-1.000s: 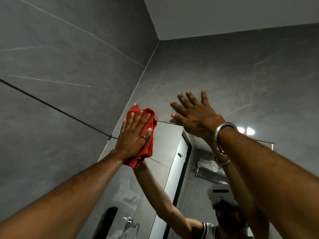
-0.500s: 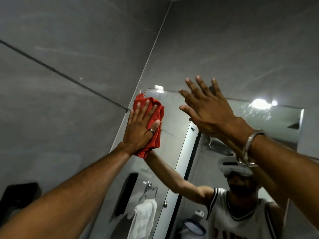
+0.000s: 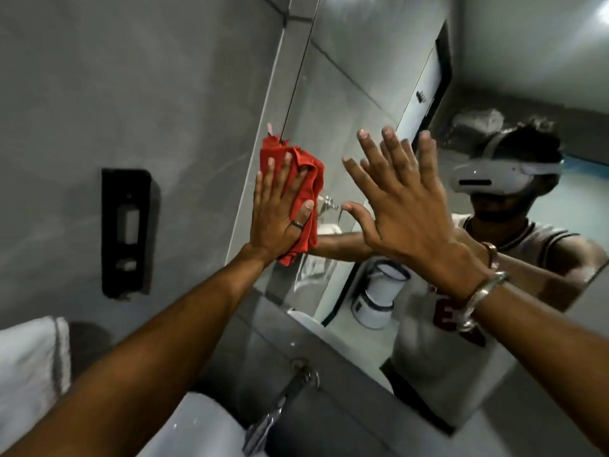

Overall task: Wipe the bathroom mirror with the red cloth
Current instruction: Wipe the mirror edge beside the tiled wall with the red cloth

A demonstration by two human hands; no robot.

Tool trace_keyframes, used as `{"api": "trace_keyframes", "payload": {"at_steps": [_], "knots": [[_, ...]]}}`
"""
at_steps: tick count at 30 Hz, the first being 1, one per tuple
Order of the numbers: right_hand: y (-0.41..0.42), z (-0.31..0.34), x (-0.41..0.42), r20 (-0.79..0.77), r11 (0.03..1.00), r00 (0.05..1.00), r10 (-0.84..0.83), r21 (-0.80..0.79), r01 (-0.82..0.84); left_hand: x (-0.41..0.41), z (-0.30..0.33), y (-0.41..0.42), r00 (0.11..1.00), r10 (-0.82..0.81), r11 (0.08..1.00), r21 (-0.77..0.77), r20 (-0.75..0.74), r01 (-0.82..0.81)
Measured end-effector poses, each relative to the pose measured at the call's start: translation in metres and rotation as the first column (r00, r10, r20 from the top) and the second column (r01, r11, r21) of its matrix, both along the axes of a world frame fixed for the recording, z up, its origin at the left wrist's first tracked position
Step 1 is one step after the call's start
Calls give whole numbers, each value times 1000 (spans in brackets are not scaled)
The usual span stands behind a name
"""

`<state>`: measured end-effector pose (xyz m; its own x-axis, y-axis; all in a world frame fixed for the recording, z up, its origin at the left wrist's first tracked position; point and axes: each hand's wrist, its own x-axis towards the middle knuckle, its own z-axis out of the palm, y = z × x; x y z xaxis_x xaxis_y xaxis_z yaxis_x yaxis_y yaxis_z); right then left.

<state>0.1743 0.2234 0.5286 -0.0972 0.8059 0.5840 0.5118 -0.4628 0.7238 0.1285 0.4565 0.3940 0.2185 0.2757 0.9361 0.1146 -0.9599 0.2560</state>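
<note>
The mirror (image 3: 356, 70) covers the wall ahead, its left edge running down beside the grey tiles. A crumpled red cloth (image 3: 308, 179) is pressed flat against the glass near that left edge. My left hand (image 3: 280, 212) lies spread over the cloth, fingers pointing up, a ring on one finger. My right hand (image 3: 405, 206) rests open on the glass to the right of the cloth, fingers splayed, a metal bangle on the wrist. The mirror reflects both arms and a person with a white headset.
A black wall dispenser (image 3: 127, 230) hangs on the grey tiled wall at left. A white towel (image 3: 29, 367) sits at the lower left. Below the mirror a chrome tap (image 3: 283, 404) stands over a white basin (image 3: 197, 430).
My left hand has slid the cloth down the mirror's left edge from the top corner. My right hand came down the glass with it, and my view has tipped down to the tap and basin.
</note>
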Motion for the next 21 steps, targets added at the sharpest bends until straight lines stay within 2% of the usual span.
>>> {"api": "trace_keyframes", "payload": {"at_steps": [4, 11, 19, 21], "knots": [[-2, -54, -17, -86, 995, 996, -8, -95, 0, 3, -53, -1, 1000, 3, 1000, -23, 1, -3], [-25, -108, -18, -88, 997, 995, 55, -54, -60, -6, -124, 0, 998, -24, 997, -77, -62, 20], [-59, -133, 1, -77, 998, 995, 61, 9, -60, 0, -133, -35, 1000, -22, 979, -204, -11, 19], [-71, -136, 3, -76, 998, 995, 62, 28, -60, 2, -137, -56, 999, -33, 982, -184, 7, 34]]}}
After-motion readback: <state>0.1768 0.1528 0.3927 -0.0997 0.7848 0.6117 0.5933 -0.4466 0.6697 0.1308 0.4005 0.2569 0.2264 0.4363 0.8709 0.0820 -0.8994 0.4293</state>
